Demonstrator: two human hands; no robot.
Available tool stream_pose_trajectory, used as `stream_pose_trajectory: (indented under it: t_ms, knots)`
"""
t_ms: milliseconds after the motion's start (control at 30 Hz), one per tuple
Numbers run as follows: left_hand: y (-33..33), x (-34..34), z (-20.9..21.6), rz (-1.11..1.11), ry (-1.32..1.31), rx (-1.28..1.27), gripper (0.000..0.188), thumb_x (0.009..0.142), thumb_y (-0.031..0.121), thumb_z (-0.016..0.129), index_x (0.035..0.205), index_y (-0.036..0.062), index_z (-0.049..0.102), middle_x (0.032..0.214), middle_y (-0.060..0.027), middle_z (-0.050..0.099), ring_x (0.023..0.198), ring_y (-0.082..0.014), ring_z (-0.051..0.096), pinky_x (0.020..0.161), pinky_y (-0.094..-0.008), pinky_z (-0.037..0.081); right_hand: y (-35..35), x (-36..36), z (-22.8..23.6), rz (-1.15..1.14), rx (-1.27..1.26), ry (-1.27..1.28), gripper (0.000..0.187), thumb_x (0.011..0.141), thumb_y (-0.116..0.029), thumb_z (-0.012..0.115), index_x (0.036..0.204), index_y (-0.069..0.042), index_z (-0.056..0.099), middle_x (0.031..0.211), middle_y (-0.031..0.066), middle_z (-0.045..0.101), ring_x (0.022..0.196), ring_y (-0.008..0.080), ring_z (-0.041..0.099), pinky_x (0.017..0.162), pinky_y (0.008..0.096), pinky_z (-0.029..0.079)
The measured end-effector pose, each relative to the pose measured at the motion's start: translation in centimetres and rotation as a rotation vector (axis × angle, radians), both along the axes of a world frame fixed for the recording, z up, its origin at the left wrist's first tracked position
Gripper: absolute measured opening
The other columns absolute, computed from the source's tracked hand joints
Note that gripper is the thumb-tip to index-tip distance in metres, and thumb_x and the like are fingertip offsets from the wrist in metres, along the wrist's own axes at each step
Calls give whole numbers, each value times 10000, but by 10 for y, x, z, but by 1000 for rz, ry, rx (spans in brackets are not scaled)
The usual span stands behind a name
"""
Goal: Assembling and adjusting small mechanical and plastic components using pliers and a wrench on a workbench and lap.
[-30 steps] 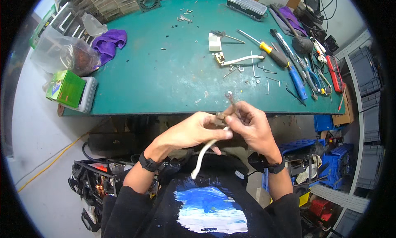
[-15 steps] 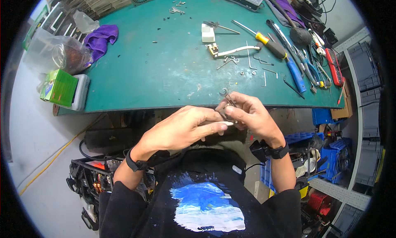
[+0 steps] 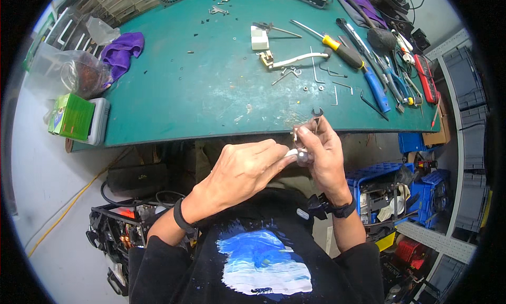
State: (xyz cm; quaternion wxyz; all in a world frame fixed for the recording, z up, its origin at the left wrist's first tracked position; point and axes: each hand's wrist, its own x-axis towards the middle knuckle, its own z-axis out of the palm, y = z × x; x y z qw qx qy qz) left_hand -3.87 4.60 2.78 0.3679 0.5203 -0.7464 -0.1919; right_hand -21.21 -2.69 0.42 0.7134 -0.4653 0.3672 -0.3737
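Observation:
Just off the bench's near edge, my two hands meet around a small metal assembly (image 3: 302,157). My right hand (image 3: 328,159) is closed around it, along with an open-ended wrench (image 3: 317,114) whose jaw sticks up past the fingers. From the left, my left hand (image 3: 245,172) pinches a white piece (image 3: 291,152) that reaches the assembly; the fingers hide most of it. Beyond them on the bench lies a white lever with a brass-coloured clamp (image 3: 299,60). Several hex keys (image 3: 336,95) and two small nuts (image 3: 305,88) are near it.
The green bench (image 3: 174,103) spans the front. At right lie a yellow-and-black screwdriver (image 3: 342,52), pliers (image 3: 395,85), a mallet (image 3: 381,39) and a red meter (image 3: 426,77). A green box (image 3: 71,116), a purple cloth (image 3: 124,53) and a white block (image 3: 259,39) also stand there.
Both hands have shifted slightly; the right one has turned more upright and the wrench's jaw has moved right. The left fingers now pinch the white piece nearer its end.

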Motion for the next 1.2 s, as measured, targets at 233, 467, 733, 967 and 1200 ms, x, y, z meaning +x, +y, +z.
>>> stream_pose_trajectory:
  t_ms: [233,467,733,967,1200]
  knots:
    - [0,7,2,-5,-75,-52,181,839,132,751,971,24,692,753,-91,602,677,-257,620,592,-373,492,0,-8,3,76,137,-114,199,1002,-218,609,1093,-51,548,786,-20,577,586,26,477,489,184,360]
    - [10,28,-1,55,-31,17,205,824,123,775,998,26,725,861,-105,701,728,-250,657,664,-352,524,-5,-18,-9,-56,-1,-169,166,1019,-173,569,1132,-52,555,859,10,579,630,37,485,505,195,394]
    - [26,30,3,262,506,417,296,846,112,784,1111,-8,727,1012,-110,752,895,-143,685,827,-278,533,-5,-36,-15,-256,12,-185,152,1025,-197,550,1124,-82,542,861,0,564,667,68,519,534,224,437]
    - [27,27,-10,267,614,451,232,925,79,697,1129,-29,717,1004,-129,744,894,-150,697,792,-268,560,1,-37,-14,-326,12,-163,136,1023,-202,559,1117,-104,542,852,0,565,673,70,515,552,230,440]
    - [32,23,-11,255,750,336,208,972,48,615,1116,-79,696,1020,-157,723,919,-209,710,781,-340,630,2,-36,-20,-355,-76,-157,127,1010,-191,592,1063,-87,543,824,-8,550,644,48,496,517,209,423]
